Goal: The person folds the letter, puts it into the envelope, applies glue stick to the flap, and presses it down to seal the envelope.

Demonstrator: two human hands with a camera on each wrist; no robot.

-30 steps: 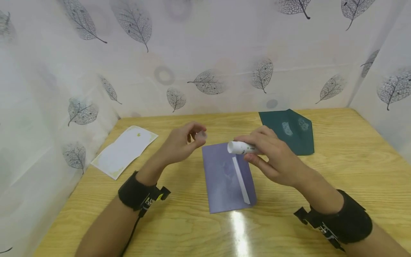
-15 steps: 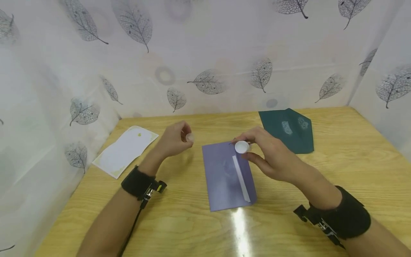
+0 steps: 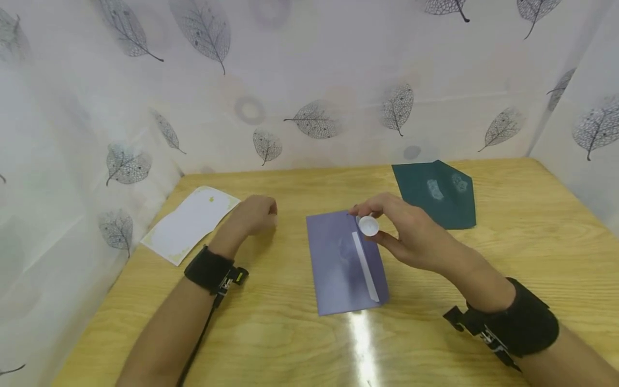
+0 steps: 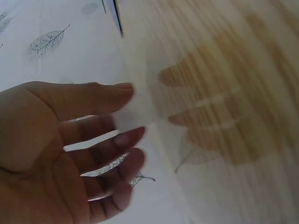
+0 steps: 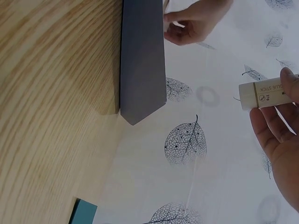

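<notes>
My right hand (image 3: 411, 231) grips a white glue stick (image 5: 261, 94) between thumb and fingers, one round end facing the head camera. Beneath it on the table lies a purple envelope (image 3: 333, 269) with a white strip (image 3: 366, 266) along its right side; the right wrist view shows its flap standing up. Left of the envelope, close over the table, my left hand (image 3: 253, 215) pinches a small translucent ridged cap (image 4: 127, 117) between thumb and forefinger. The hand hides that cap in the head view.
A white sheet with a decorated border (image 3: 186, 223) lies at the left, near the left wrist. A dark green envelope (image 3: 452, 207) with whitish patches is at the back right. A leaf-printed curtain (image 3: 329, 64) hangs behind the wooden table (image 3: 271, 333).
My left hand has moved left and down to the table with the cap, turning its back to the head camera. My right hand has turned the glue stick's end toward the head camera.
</notes>
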